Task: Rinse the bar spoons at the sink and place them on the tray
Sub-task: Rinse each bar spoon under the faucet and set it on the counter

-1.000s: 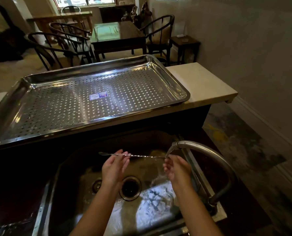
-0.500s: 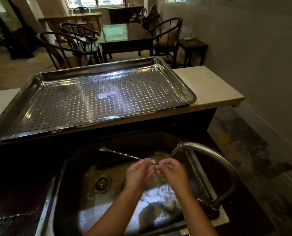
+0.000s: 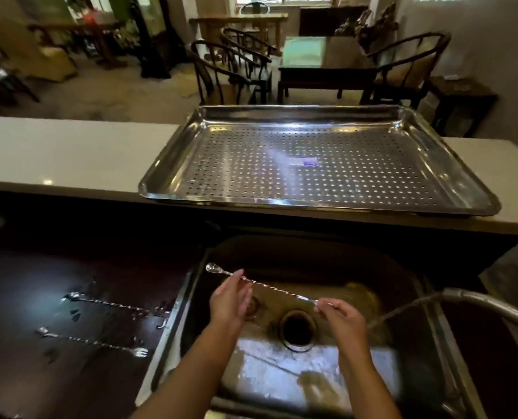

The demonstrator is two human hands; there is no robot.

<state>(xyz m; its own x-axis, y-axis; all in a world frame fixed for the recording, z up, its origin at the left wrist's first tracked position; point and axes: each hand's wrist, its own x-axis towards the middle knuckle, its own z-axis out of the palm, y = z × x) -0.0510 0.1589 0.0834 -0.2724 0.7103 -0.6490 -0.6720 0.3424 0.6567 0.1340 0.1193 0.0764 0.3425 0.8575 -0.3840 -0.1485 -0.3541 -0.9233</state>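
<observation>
Bar spoon (image 3: 270, 284) held level over sink (image 3: 403, 285), bowl end twd sink's left edge. Right hand (image 3: 341, 317) pinches its right end; left hand (image 3: 230, 300), fingers extended, touches shaft near bowl. Perforated tray (image 3: 167, 189) on ledge beyond sink.

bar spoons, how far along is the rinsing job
Done: nothing yet; the tray holds no spoons. In hand: one spoon held over the sink, left hand along its stem, right hand pinching its end, with the tap running. Left: two more spoons lie on the dark counter left of the sink, and all three must reach the tray.
</observation>
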